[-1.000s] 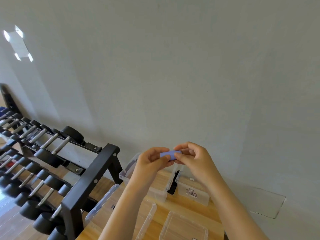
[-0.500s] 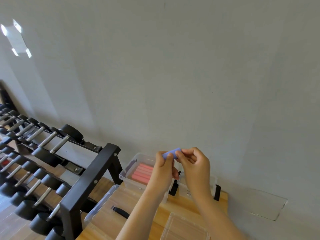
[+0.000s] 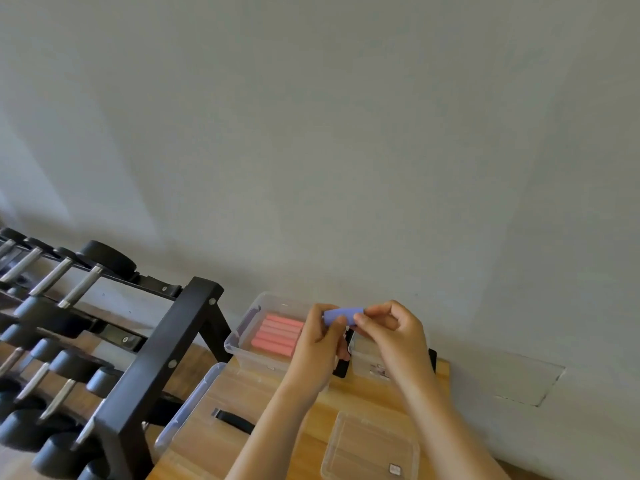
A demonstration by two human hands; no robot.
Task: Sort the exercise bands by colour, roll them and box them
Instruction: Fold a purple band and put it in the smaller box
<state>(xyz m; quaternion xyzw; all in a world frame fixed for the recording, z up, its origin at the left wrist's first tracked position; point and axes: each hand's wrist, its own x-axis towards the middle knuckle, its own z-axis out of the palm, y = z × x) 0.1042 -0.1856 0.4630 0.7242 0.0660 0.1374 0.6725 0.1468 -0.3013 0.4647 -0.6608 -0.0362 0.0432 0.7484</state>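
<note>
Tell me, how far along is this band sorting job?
Done: several pink rolled bands lie side by side in the left clear box. In hand: the left hand and right hand pinch a rolled blue band above the boxes. Left: that roll is not boxed yet; the right clear box is mostly hidden, contents unclear.

Left hand (image 3: 317, 344) and right hand (image 3: 393, 336) pinch rolled blue band (image 3: 343, 315) between them, held above two clear boxes. Left box (image 3: 242, 346) holds pink rolled bands (image 3: 277, 336) lying side by side. Right box (image 3: 367, 363) mostly hidden behind hands. Clear lid (image 3: 369, 448) flat on wooden tabletop (image 3: 263, 393); second lid (image 3: 188, 407) at tabletop's left edge. Black dumbbell rack (image 3: 149, 368) stands left, beside tabletop. Grey wall (image 3: 346, 150) behind.
</note>
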